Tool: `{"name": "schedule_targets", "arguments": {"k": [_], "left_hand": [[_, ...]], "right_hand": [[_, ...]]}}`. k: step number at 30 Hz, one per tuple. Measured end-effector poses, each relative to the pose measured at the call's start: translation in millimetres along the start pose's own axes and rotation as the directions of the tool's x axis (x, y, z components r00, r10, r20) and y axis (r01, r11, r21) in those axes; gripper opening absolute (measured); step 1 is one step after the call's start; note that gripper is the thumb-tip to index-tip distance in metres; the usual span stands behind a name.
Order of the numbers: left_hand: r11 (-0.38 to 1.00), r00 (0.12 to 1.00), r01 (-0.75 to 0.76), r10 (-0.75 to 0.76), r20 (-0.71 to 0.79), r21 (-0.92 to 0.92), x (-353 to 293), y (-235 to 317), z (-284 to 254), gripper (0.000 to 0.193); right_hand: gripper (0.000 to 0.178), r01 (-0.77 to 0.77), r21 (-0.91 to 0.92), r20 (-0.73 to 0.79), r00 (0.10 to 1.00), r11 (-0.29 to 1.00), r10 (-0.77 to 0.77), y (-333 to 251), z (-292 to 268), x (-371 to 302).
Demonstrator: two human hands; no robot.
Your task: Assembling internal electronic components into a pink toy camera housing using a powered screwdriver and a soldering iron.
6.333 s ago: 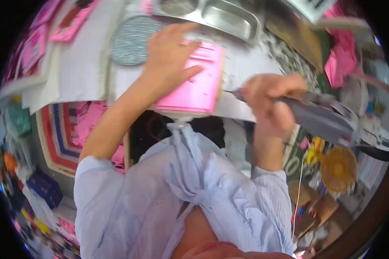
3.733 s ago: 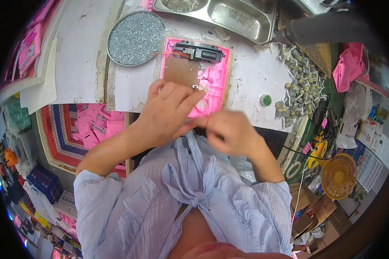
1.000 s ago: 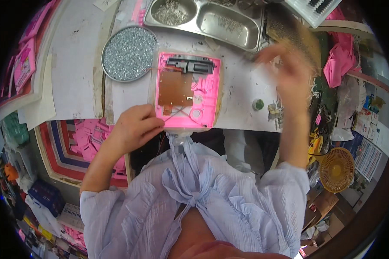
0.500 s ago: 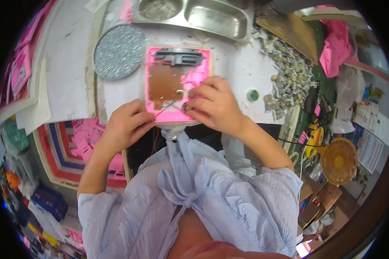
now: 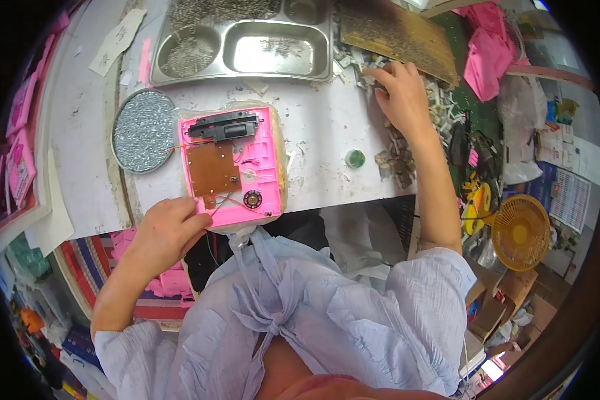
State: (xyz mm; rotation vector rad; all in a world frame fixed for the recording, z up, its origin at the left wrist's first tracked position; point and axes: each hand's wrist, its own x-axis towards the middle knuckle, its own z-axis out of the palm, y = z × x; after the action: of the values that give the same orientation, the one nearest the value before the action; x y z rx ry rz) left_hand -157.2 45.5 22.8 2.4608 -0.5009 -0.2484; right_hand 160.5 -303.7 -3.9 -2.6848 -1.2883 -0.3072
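Note:
My left hand [image 5: 170, 230] is closed at the near left corner of a pink plastic housing [image 5: 268, 173], thumb and forefinger pinched on a thin wire [image 5: 221, 204] that runs out of it. In the housing sit a brown circuit board [image 5: 212, 171], a black module [image 5: 223, 127] along the far edge, and a small round black speaker [image 5: 253, 199] near the right corner. Away to the right, my right hand [image 5: 405, 99] reaches over a pile of small white and grey parts [image 5: 397, 160]. Its forefinger and thumb are apart, with nothing visible between them.
A round tray of tiny silvery pieces [image 5: 143, 130] stands left of the housing. Behind is a steel compartment tray [image 5: 277, 50] holding small metal pieces. A brown board [image 5: 400, 40] lies at the far right, and a small green round container [image 5: 355, 159] stands right of the housing.
My right hand has left the housing and moved right and away to the parts pile. The speaker it covered now shows. My left hand stays at the housing's near left corner.

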Motion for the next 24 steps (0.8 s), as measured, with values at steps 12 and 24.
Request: {"name": "schedule_targets", "arguments": {"k": [12, 24], "left_hand": [[0.938, 0.956, -0.077, 0.166, -0.243, 0.339, 246.4, -70.1, -33.8, 0.009], [0.991, 0.898, 0.027, 0.035, -0.44, 0.134, 256.3, -76.9, -24.9, 0.018]], "right_hand": [[0.014, -0.177, 0.566, -0.182, 0.926, 0.805, 0.332, -44.1, -22.0, -28.8], [0.02, -0.238, 0.895, 0.028, 0.874, 0.377, 0.484, -85.7, -44.9, -83.5]]}}
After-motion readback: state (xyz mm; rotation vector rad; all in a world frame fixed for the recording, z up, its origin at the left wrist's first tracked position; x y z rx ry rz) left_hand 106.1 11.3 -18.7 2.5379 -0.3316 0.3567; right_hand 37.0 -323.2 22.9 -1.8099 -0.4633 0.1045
